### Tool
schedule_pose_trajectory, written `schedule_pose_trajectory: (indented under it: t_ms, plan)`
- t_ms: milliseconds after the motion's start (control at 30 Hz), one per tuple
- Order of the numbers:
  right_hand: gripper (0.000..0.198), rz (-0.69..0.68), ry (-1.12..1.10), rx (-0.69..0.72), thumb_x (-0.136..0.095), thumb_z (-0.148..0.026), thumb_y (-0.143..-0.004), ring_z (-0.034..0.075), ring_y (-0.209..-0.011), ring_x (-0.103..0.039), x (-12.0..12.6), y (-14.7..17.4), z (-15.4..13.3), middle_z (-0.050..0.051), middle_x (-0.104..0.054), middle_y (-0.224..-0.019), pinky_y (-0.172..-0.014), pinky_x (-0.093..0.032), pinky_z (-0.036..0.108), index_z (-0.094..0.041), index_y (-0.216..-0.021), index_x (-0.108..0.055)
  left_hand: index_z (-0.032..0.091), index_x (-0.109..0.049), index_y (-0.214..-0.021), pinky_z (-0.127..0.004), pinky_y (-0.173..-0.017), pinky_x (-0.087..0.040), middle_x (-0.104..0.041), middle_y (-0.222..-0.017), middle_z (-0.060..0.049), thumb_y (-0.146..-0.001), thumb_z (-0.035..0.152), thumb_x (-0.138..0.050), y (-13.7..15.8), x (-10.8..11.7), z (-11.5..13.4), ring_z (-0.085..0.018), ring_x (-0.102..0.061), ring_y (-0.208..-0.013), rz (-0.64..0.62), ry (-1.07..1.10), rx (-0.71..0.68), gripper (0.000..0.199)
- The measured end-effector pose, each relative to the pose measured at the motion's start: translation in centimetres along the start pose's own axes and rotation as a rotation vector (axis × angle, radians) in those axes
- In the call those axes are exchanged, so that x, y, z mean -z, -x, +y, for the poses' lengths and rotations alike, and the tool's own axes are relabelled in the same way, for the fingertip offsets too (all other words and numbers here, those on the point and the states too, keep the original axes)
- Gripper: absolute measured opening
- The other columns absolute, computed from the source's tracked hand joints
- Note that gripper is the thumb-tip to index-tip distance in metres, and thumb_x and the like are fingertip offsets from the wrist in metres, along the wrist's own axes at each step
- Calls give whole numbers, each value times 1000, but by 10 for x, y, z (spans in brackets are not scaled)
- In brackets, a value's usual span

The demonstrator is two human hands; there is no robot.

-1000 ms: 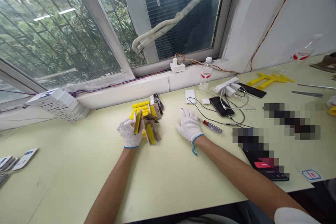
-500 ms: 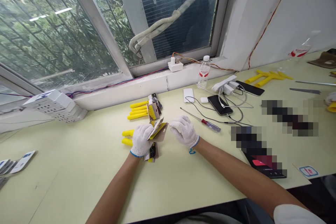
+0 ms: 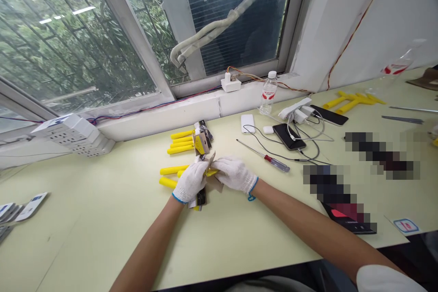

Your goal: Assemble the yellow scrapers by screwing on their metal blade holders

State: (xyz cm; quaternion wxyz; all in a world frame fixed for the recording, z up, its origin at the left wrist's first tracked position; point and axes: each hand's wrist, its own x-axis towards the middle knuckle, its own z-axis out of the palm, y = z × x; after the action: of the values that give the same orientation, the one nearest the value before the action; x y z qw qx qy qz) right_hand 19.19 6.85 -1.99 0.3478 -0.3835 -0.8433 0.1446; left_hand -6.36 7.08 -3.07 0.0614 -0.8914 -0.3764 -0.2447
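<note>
My left hand (image 3: 191, 180), in a white knit glove, is closed on a folded cardboard packaging card (image 3: 215, 185) with yellow on it. On the card's other side, the gloved fingers of my right hand (image 3: 236, 174) pinch its edge. Yellow handles (image 3: 174, 170) stick out to the left of my left hand; what they belong to is hidden by the hand and cards. Beneath the hands lies a black printed card (image 3: 201, 197). Just beyond, several yellow-handled items (image 3: 182, 138) lie side by side, their right ends covered by packaging cards (image 3: 201, 142).
A screwdriver (image 3: 270, 159) lies right of my hands, near a phone (image 3: 289, 137) with cables and a white power strip (image 3: 296, 109). A water bottle (image 3: 268, 95) stands by the sill. White boxes (image 3: 73, 132) are stacked left; printed cards (image 3: 32, 205) lie at the left edge.
My right hand has moved left and now grips the card, which it was apart from before. More of the yellow handles shows beside my left hand.
</note>
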Motion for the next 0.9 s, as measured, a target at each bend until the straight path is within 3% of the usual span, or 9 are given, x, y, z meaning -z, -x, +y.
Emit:
schedule_pose_trajectory:
  t_ms: [167,300,400,500,667,900]
  plan:
    - [29,-62,50,173,-52,-15,-104,18,-107,-70,-3,-2,2,4,-78,-119,-100,-49,33,-17,-121,-75,21,-50,-153,-53,-111,-61,-67,-144,-19,-90,11,-63,-6,-1,5,-33,-69,-131,46,61,26,65]
    - [31,-90,107,195,-51,-15,-104,21,-103,-68,0,-1,0,10,-77,-116,-96,-50,35,-13,-124,-74,26,-65,-137,-50,-104,-62,-57,-152,-20,-95,22,-71,-11,5,10,-31,-68,-128,63,36,-44,43]
    - [32,-90,76,179,-50,-16,-105,21,-110,-66,1,2,1,12,-75,-123,-104,-49,34,-10,-127,-73,26,-71,-123,-50,-106,-61,-56,-153,-18,-97,31,-74,-13,10,12,-32,-66,-131,50,0,-50,27]
    - [32,-64,-87,94,-50,-21,-109,20,-117,-66,3,3,4,9,-74,-130,-111,-47,34,-15,-130,-73,24,-71,-108,-48,-102,-61,-63,-139,-17,-98,33,-72,-12,14,11,-31,-67,-124,84,-25,-10,13]
    - [25,-6,-394,-93,-59,-28,-105,21,-115,-68,4,2,9,9,-76,-122,-110,-51,36,-17,-119,-78,25,-67,-99,-40,-78,-56,-66,-100,-10,-95,31,-71,-8,17,6,-27,-65,-92,28,-75,91,8]
    - [39,82,-614,-343,-68,-46,-104,19,-101,-70,10,-2,16,6,-72,-112,-94,-62,38,-11,-119,-72,24,-59,-84,-37,-75,-48,-65,-96,-8,-97,34,-71,-13,16,6,-25,-61,-86,95,-112,96,20]
